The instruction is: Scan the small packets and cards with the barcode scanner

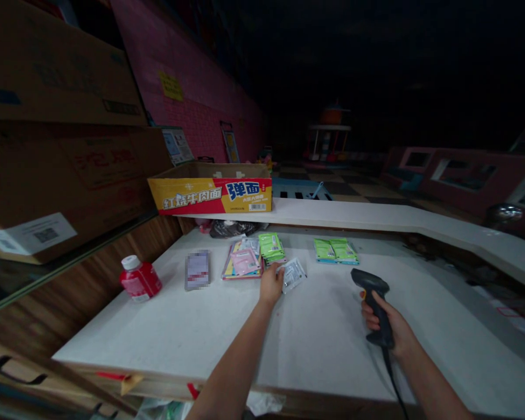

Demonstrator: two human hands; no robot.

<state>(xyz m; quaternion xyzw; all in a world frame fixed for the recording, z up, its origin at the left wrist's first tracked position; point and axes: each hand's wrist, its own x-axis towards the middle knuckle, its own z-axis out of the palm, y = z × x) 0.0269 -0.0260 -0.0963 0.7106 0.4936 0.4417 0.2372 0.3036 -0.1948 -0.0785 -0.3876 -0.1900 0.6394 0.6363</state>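
Head view: near frame centre, the left hand (271, 286) pinches a silvery packet (294, 275); at lower right, the right hand (394, 329) grips a scanner (371, 281), apart from it. Green packets (336, 249) lie in two groups; which are already dealt with cannot be told.

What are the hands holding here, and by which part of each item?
The left hand pinches a silvery packet at its near-left edge; the right hand grips a dark handheld scanner around its handle.
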